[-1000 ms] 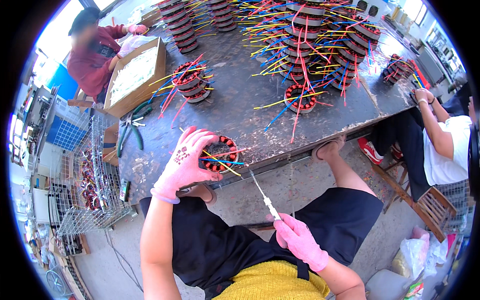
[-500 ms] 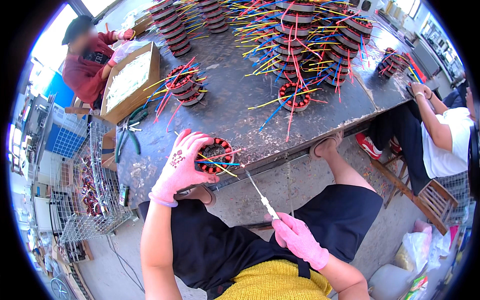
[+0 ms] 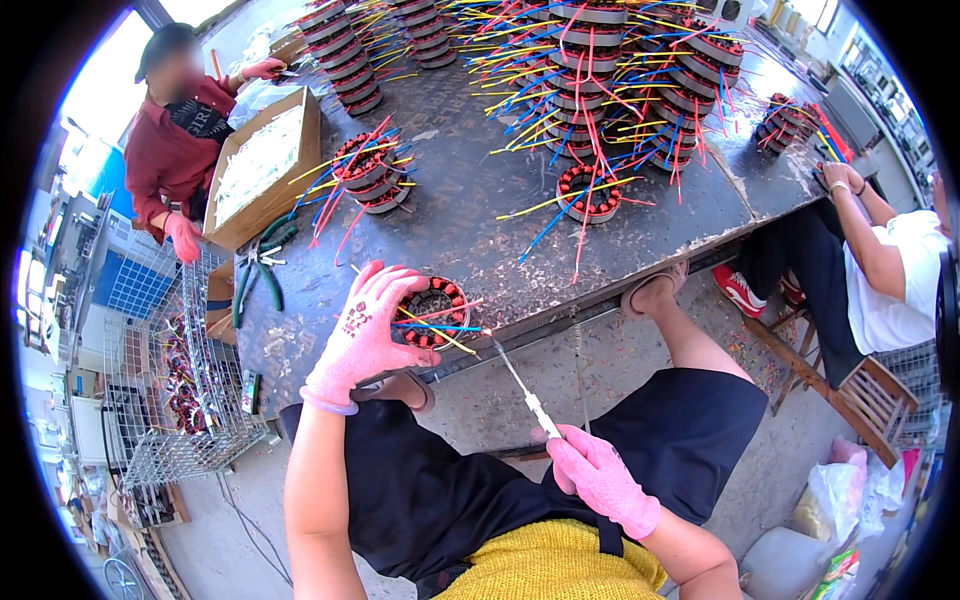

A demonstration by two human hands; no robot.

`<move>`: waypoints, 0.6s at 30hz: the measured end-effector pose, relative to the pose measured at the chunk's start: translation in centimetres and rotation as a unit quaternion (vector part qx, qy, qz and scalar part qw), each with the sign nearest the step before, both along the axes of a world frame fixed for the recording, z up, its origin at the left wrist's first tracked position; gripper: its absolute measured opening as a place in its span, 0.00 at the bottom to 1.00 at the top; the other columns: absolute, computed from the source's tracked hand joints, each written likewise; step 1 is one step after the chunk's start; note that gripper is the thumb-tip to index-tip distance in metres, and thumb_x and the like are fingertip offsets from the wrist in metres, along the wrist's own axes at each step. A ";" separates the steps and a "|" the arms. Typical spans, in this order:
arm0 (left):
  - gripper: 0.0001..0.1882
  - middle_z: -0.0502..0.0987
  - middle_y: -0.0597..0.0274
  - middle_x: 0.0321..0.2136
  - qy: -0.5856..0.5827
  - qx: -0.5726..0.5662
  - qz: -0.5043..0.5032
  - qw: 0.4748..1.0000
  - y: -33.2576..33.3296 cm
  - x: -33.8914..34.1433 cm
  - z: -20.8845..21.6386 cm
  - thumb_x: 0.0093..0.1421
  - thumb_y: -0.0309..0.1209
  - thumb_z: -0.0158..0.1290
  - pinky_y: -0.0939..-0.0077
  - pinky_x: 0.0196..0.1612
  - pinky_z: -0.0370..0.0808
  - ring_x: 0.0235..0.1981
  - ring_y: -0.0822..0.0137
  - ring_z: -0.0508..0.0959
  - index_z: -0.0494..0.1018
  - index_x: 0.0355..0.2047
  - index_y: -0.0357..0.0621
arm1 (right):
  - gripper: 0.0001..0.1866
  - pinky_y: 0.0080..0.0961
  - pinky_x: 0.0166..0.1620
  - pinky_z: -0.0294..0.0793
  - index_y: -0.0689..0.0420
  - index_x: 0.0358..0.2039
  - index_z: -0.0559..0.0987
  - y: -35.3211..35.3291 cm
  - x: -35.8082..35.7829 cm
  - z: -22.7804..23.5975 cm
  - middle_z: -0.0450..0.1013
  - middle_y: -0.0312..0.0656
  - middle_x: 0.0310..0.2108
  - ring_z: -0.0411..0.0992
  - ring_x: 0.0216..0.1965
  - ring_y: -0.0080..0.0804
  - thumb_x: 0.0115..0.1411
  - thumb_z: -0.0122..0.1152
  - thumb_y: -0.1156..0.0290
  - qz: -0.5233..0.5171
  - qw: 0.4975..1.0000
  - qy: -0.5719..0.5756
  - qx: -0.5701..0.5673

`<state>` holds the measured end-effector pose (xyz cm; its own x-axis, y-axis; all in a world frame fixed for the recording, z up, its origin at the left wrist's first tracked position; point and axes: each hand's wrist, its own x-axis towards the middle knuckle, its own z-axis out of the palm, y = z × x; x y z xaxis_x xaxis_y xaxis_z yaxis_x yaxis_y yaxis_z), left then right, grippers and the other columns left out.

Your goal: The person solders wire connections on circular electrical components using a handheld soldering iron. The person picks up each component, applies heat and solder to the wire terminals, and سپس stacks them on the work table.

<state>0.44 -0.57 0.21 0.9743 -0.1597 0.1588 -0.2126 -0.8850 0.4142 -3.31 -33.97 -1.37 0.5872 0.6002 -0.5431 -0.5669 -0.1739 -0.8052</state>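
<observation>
My left hand (image 3: 372, 322), in a pink glove, is closed round the left side of a motor stator (image 3: 459, 294) at the table's near edge. The stator is a ring with dark red coils; red, blue and yellow wires stick out to its right. Below it, my right hand (image 3: 598, 474), also in a pink glove, grips a thin pen-like tool (image 3: 535, 408) with a white shaft and slim metal rod. The rod slants up left, its tip close to the wire ends. Whether tip and wire touch, I cannot tell.
Tall stator stacks (image 3: 590, 80) fill the table's far side. A single stator (image 3: 590, 195) and a short stack (image 3: 370, 175) stand nearer. Green-handled pliers (image 3: 262, 262) lie left beside a cardboard box (image 3: 265, 165). Co-workers sit left and right; a wire basket (image 3: 185, 390) stands lower left.
The co-worker at left has straightened, lowering one gloved hand beside the box and reaching the other across the table. My hands, the stator and the tool have hardly moved.
</observation>
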 end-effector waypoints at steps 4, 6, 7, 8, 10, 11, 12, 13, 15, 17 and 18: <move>0.46 0.73 0.55 0.53 0.002 -0.001 -0.002 1.000 0.1 0.0 -0.1 0.32 0.41 0.73 0.52 0.71 0.50 0.62 0.55 0.67 0.69 0.54 0.43 | 0.17 0.18 0.25 0.61 0.60 0.55 0.74 0.1 -0.1 -0.1 0.64 0.30 0.20 0.61 0.21 0.15 0.71 0.49 0.65 -0.011 1.000 0.002 0.013; 0.46 0.73 0.55 0.53 0.004 -0.001 0.000 1.000 0.1 0.0 -0.1 0.32 0.41 0.73 0.52 0.71 0.50 0.62 0.55 0.67 0.69 0.54 0.42 | 0.17 0.18 0.25 0.61 0.60 0.55 0.73 0.0 -0.2 -0.6 0.63 0.30 0.20 0.61 0.21 0.15 0.71 0.48 0.66 -0.008 1.000 -0.003 0.015; 0.46 0.73 0.55 0.53 0.005 -0.001 0.001 1.000 0.1 0.1 -0.1 0.32 0.41 0.73 0.52 0.71 0.50 0.62 0.55 0.67 0.69 0.54 0.42 | 0.17 0.18 0.25 0.61 0.60 0.55 0.73 -0.1 -0.2 -0.7 0.63 0.30 0.20 0.61 0.21 0.15 0.71 0.48 0.66 -0.006 1.000 -0.005 0.016; 0.46 0.73 0.55 0.53 0.005 -0.003 0.000 1.000 0.1 0.1 -0.1 0.32 0.41 0.73 0.52 0.71 0.50 0.62 0.55 0.67 0.69 0.54 0.42 | 0.17 0.18 0.26 0.61 0.60 0.55 0.73 -0.1 -0.2 -0.7 0.63 0.30 0.20 0.61 0.21 0.15 0.71 0.48 0.66 -0.007 1.000 -0.003 0.015; 0.46 0.73 0.55 0.53 0.004 -0.004 -0.002 1.000 0.2 0.1 -0.2 0.32 0.41 0.73 0.52 0.71 0.50 0.62 0.55 0.67 0.69 0.54 0.42 | 0.17 0.18 0.26 0.61 0.60 0.55 0.73 0.0 -0.2 -0.6 0.63 0.30 0.20 0.61 0.21 0.15 0.71 0.48 0.66 -0.010 1.000 -0.001 0.015; 0.46 0.73 0.55 0.53 0.005 -0.004 -0.001 1.000 0.2 0.1 -0.2 0.32 0.41 0.73 0.52 0.71 0.50 0.62 0.55 0.67 0.69 0.54 0.42 | 0.17 0.18 0.26 0.61 0.60 0.55 0.73 0.0 -0.2 -0.6 0.63 0.30 0.20 0.61 0.21 0.15 0.71 0.48 0.66 -0.011 1.000 0.005 0.019; 0.46 0.73 0.55 0.53 0.006 -0.004 0.001 1.000 0.2 0.1 -0.2 0.32 0.41 0.73 0.52 0.71 0.50 0.62 0.55 0.67 0.69 0.54 0.42 | 0.17 0.18 0.26 0.62 0.60 0.55 0.73 0.0 -0.2 -0.6 0.63 0.30 0.20 0.61 0.21 0.15 0.71 0.48 0.66 -0.011 1.000 0.012 0.022; 0.46 0.73 0.55 0.53 0.007 -0.004 0.003 1.000 0.1 0.1 -0.2 0.32 0.41 0.73 0.52 0.71 0.50 0.62 0.55 0.67 0.69 0.54 0.42 | 0.17 0.18 0.26 0.62 0.60 0.55 0.74 0.0 -0.2 -0.7 0.64 0.30 0.20 0.61 0.21 0.15 0.71 0.48 0.65 -0.012 0.999 0.018 0.026; 0.46 0.73 0.54 0.53 0.004 -0.004 0.001 1.000 0.0 0.1 -0.1 0.32 0.41 0.73 0.52 0.71 0.51 0.62 0.54 0.67 0.69 0.53 0.42 | 0.17 0.18 0.26 0.62 0.60 0.54 0.74 0.1 -0.1 -0.5 0.64 0.30 0.20 0.61 0.21 0.15 0.71 0.48 0.65 -0.010 1.000 0.009 0.015; 0.46 0.73 0.54 0.53 0.001 -0.003 -0.002 1.000 0.0 0.1 0.0 0.32 0.41 0.73 0.52 0.71 0.51 0.62 0.54 0.67 0.69 0.53 0.42 | 0.17 0.18 0.26 0.62 0.60 0.54 0.74 0.1 -0.1 -0.4 0.64 0.30 0.20 0.61 0.21 0.15 0.71 0.48 0.65 -0.008 1.000 0.003 0.008; 0.46 0.73 0.54 0.53 0.000 -0.002 -0.003 1.000 0.1 0.1 -0.1 0.32 0.41 0.73 0.52 0.71 0.51 0.62 0.54 0.67 0.69 0.53 0.42 | 0.17 0.18 0.26 0.62 0.61 0.54 0.74 0.1 -0.1 -0.3 0.64 0.30 0.20 0.61 0.21 0.15 0.71 0.48 0.65 -0.007 1.000 0.000 0.005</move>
